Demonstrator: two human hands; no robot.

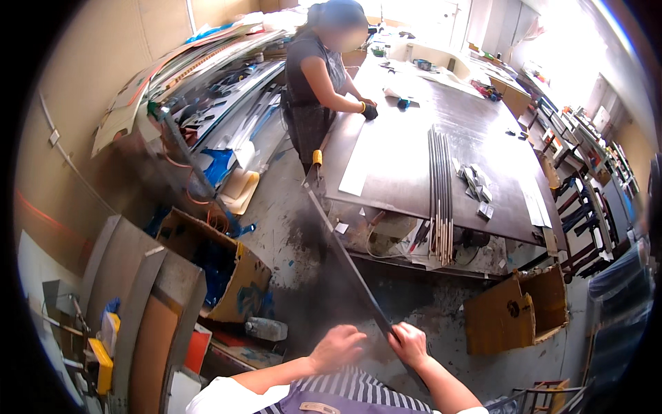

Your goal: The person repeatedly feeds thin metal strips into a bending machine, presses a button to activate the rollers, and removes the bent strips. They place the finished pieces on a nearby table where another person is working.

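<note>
A long, thin dark strip (355,276) slants from beside my body toward the front left corner of the worktable. My right hand (410,343) is closed around its near part. To the left of the strip, my left hand (338,350) hovers apart from it, fingers loosely bent and spread, nothing in them. Several similar long dark strips (440,186) lie side by side on the table, their pale ends sticking out past its front edge. Right of them sits a small heap of short grey metal pieces (473,183).
A person (321,76) with a dark glove leans over the left side of the large table (396,179). Cardboard boxes stand on the floor at right (500,314) and left (252,276). A clear plastic bottle (266,328) lies near the left box. A loaded shelf rack (200,131) lines the wall.
</note>
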